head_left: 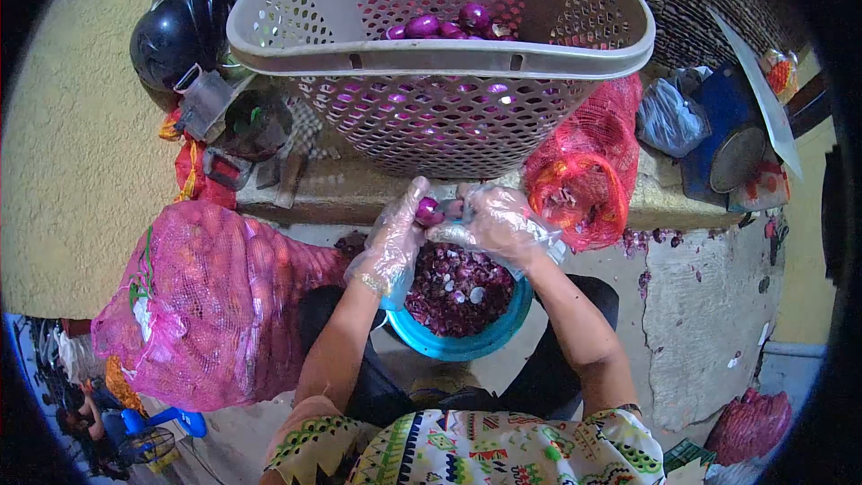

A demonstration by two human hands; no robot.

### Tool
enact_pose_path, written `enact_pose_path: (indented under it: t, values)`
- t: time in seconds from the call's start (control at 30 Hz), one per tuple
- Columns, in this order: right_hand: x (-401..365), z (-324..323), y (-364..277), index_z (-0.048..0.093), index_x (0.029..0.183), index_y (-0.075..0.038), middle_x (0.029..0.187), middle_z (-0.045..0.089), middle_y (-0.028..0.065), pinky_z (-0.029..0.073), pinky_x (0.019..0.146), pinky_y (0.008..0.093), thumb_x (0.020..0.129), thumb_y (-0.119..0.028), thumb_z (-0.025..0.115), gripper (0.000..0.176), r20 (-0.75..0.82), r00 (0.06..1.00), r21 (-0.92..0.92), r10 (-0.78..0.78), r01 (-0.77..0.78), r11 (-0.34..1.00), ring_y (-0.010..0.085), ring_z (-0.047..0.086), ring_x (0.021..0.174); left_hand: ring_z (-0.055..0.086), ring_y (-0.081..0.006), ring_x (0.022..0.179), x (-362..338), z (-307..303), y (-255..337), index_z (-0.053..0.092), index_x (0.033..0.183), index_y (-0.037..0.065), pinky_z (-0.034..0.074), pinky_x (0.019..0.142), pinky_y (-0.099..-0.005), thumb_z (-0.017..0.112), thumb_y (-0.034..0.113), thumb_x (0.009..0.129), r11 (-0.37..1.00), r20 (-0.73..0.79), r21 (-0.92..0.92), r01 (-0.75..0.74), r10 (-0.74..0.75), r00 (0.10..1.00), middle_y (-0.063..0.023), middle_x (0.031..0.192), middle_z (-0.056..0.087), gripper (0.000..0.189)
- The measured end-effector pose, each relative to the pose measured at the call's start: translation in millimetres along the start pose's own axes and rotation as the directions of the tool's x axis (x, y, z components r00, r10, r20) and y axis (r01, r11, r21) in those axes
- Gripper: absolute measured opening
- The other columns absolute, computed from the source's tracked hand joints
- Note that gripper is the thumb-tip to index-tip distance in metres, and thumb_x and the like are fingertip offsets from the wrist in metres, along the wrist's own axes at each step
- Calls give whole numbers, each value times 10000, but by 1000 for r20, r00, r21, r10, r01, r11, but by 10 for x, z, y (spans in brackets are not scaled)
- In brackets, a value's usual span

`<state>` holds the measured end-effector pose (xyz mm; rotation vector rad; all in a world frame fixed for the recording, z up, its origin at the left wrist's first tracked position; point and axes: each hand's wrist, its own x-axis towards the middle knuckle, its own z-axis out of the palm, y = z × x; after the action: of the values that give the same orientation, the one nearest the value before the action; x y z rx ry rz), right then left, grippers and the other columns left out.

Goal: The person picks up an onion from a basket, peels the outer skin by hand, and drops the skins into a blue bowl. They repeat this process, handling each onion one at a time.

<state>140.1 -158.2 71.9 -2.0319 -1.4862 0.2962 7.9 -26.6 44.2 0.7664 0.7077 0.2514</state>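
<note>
Both of my hands wear clear plastic gloves and meet above a blue basin [462, 349]. My left hand [388, 247] is closed around a small red onion [428, 210], whose shiny purple side shows between thumb and fingers. Against the onion's right side, my right hand [505, 223] has its fingers curled in and its thumb stretched toward the onion. Whatever those fingers may grip is hidden. Dark purple onion skins and pale scraps [458, 292] fill much of the basin below.
A tall perforated grey basket [440, 58] with peeled red onions [449, 25] stands on a ledge ahead. To the left sits a full pink mesh sack [211, 305]. A red mesh bag [584, 189] lies right of the basket. Onion skins litter the floor at right.
</note>
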Motion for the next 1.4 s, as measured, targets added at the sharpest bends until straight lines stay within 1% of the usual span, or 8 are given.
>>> enact_pose_path:
  t: [0.17,0.47,0.77,0.83,1.0,1.17,1.27,1.4]
  values:
    - [4,-11,-3,668,958,-52,743,716,138,538,682,466,752,-716,728,698,-36,998,-73,59,-61,995,344,713,729,686,-166,876,36,-68,-37,605,1194,40,577,806,-322,727,480,918,1000,53,17,9,-10,999,-79,1036,690,533]
    - [32,-9,7,728,804,-96,726,704,163,548,671,466,794,-704,689,608,8,998,-19,66,-66,998,359,710,719,620,-137,889,8,-34,-75,640,1141,73,531,789,-321,684,508,944,993,69,86,-75,70,995,-38,1038,653,480]
    - [11,190,94,731,712,-122,625,669,144,541,576,443,847,-714,620,616,-23,998,-158,-57,53,986,324,694,597,668,-179,916,151,-238,-175,608,1129,62,569,802,-330,648,523,965,978,13,160,-130,130,991,-70,998,651,491]
    - [8,229,110,726,687,-128,624,669,149,537,559,448,851,-745,579,656,66,992,-308,-109,124,943,326,693,587,621,-183,1024,20,-127,-47,578,1161,34,540,859,-359,679,588,916,980,-32,194,-37,44,998,-85,1069,609,614]
    - [-4,246,169,725,681,-132,617,664,153,535,559,458,826,-777,568,680,205,959,-270,-195,247,930,337,689,584,638,-223,1021,99,-142,-86,538,1217,17,566,896,-384,704,578,902,994,-101,63,-94,100,990,-107,1125,588,665]
    - [18,118,94,739,793,-85,676,688,132,531,627,429,737,-699,750,616,1,989,11,-149,149,989,308,698,648,648,-220,1000,124,-195,-96,528,1266,39,567,904,-377,695,564,915,996,27,34,-78,77,997,-109,1144,600,654]
    - [23,-6,35,720,858,-69,726,708,133,537,640,436,709,-679,792,632,-12,999,30,52,-52,998,318,711,689,680,-206,954,75,-110,-85,617,1187,26,584,849,-359,584,537,993,995,28,70,-68,66,997,-122,1098,696,548]
    - [31,-1,34,693,931,-51,772,723,150,545,661,449,704,-673,801,671,-26,998,29,56,-56,998,331,718,712,682,-180,919,70,-99,-54,629,1213,17,565,801,-305,565,542,1002,982,108,131,-135,122,987,-135,1104,715,570]
